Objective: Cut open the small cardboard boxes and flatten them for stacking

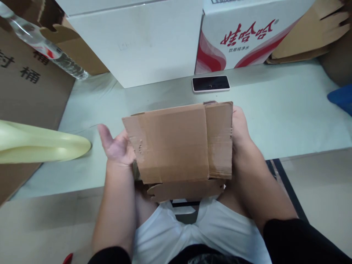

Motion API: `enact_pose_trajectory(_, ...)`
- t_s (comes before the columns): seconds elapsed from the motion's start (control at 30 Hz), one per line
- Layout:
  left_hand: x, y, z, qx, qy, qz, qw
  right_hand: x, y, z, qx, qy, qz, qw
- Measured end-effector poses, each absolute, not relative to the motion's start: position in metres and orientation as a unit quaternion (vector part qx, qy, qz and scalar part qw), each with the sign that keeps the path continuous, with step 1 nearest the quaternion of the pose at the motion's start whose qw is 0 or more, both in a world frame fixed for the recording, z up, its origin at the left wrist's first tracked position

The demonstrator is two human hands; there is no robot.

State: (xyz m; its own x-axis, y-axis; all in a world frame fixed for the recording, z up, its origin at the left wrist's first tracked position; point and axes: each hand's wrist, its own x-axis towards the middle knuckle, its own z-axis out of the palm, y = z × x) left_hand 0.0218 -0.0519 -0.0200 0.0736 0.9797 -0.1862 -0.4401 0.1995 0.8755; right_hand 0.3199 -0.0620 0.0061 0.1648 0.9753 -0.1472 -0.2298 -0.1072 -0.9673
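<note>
The brown rectangular cardboard box (173, 145)'s long axis runs left-right between the unclenched left hand (118, 148) and right hand (239, 123), whose hidden fingers' state cannot be told.

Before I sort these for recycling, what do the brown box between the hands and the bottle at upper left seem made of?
Brown box: matt cardboard, likely corrugated, by its creased folds and scuffed edges. Bottle: glossy clear plastic, probably, by its highlights and rippled transparent wall.

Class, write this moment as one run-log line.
left hand: thumb spread, beside brown rectangular cardboard box; right hand: at box's right edge, partly hidden; black-screened phone: on pale green cloth
</note>
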Motion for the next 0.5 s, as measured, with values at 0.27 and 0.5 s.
enact_pose_trajectory(0.27, 0.020, -0.044, -0.028, 0.337, 0.398, 0.612, 0.594, 0.339, -0.056, 0.004, -0.524, -0.352, 0.541, 0.556)
enact_pose_trajectory(0.5, -0.001, -0.016, -0.033, 0.170, 0.395, 0.755, 0.495, 0.361, -0.054, 0.009, -0.523, -0.379, 0.549, 0.530)
